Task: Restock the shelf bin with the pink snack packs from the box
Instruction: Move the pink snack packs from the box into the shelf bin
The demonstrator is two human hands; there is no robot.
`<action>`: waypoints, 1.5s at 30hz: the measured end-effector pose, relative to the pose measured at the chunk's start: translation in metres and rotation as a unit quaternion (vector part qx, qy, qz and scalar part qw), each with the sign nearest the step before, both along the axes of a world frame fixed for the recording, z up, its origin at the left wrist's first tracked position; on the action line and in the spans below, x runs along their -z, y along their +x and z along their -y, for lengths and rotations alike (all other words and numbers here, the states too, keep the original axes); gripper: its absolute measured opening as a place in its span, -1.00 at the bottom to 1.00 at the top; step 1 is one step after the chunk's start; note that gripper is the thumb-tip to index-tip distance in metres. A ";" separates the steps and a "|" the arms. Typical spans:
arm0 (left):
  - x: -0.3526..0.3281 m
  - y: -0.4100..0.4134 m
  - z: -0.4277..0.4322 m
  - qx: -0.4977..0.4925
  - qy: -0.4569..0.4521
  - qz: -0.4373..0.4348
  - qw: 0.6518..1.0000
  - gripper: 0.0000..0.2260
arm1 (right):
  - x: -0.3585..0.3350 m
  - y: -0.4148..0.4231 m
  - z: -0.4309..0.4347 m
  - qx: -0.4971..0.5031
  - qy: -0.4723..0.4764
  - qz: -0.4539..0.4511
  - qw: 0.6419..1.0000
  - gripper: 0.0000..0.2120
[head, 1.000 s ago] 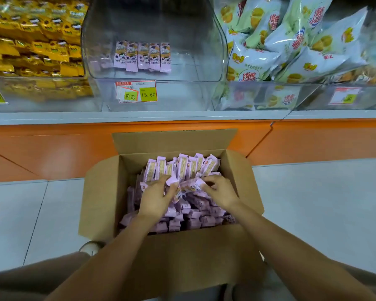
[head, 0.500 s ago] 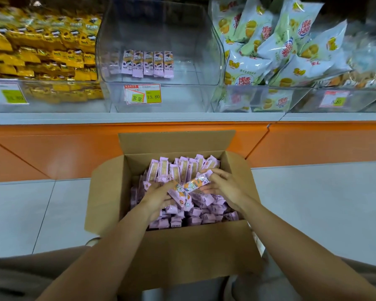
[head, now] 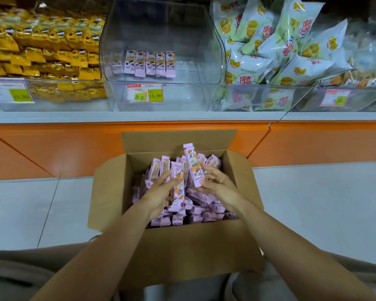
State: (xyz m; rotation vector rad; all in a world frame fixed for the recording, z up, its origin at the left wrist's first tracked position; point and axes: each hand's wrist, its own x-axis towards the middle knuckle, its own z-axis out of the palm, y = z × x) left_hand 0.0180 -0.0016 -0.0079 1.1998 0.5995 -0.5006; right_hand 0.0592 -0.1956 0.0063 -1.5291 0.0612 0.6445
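An open cardboard box (head: 109,192) on the floor holds a heap of pink snack packs (head: 201,210). My left hand (head: 161,192) grips one pink pack (head: 178,187) lengthwise over the box. My right hand (head: 215,183) holds another pink pack (head: 192,162) upright, its top raised above the box's rim. Above, the clear shelf bin (head: 204,68) has a short row of pink packs (head: 150,63) at its left rear, and its right part is bare.
A yellow-pack bin (head: 46,51) stands left of the clear bin and a bin of white-green bags (head: 280,46) stands right. An orange shelf base (head: 63,146) runs behind the box. A price tag (head: 145,93) is on the clear bin's front. Grey floor tiles lie around the box.
Both hands have risen out of the heap, each with a pink pack. The right hand's pack has swung from lying flat to standing upright. The view has tilted up slightly.
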 end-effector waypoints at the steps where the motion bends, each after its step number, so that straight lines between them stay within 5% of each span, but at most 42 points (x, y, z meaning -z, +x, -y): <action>1: -0.001 -0.002 -0.001 0.047 0.028 0.001 0.998 -0.41 | 0.000 0.002 0.001 0.002 -0.015 0.011 1.000 -0.56; 6: -0.006 -0.008 -0.002 0.238 0.135 0.027 0.961 -0.41 | -0.006 0.007 0.000 -0.045 -0.050 0.052 0.996 -0.59; 10: 0.000 -0.004 -0.017 0.132 0.193 0.051 0.971 -0.53 | -0.002 0.006 0.003 -0.126 -0.096 0.060 0.986 -0.58; 16: 0.004 -0.001 -0.024 -0.022 0.134 0.043 0.990 -0.56 | -0.005 -0.005 0.004 -0.172 -0.096 0.030 0.980 -0.60; 19: 0.004 -0.001 -0.014 -0.105 0.036 0.007 0.994 -0.54 | -0.004 -0.009 -0.002 -0.166 -0.075 0.020 0.983 -0.59; 28: -0.004 0.004 0.003 -0.121 0.052 -0.012 0.991 -0.72 | 0.001 -0.018 -0.012 -0.133 -0.075 0.019 0.988 -0.60; 34: -0.008 0.005 0.015 -0.103 0.066 -0.014 0.992 -0.64 | 0.011 -0.019 -0.022 -0.050 -0.122 0.081 0.988 -0.69; 38: 0.005 0.005 0.013 -0.079 0.049 -0.010 0.996 -0.01 | 0.014 -0.017 -0.019 -0.097 -0.108 0.078 0.986 -0.68; 41: 0.003 0.005 0.002 -0.083 0.065 -0.012 0.994 -0.22 | 0.013 -0.001 -0.004 -0.091 -0.194 0.113 0.970 -0.65; 45: -0.004 0.000 -0.001 -0.077 0.053 -0.020 0.995 -0.61 | 0.038 0.007 0.012 -0.186 -0.419 0.138 0.878 -0.48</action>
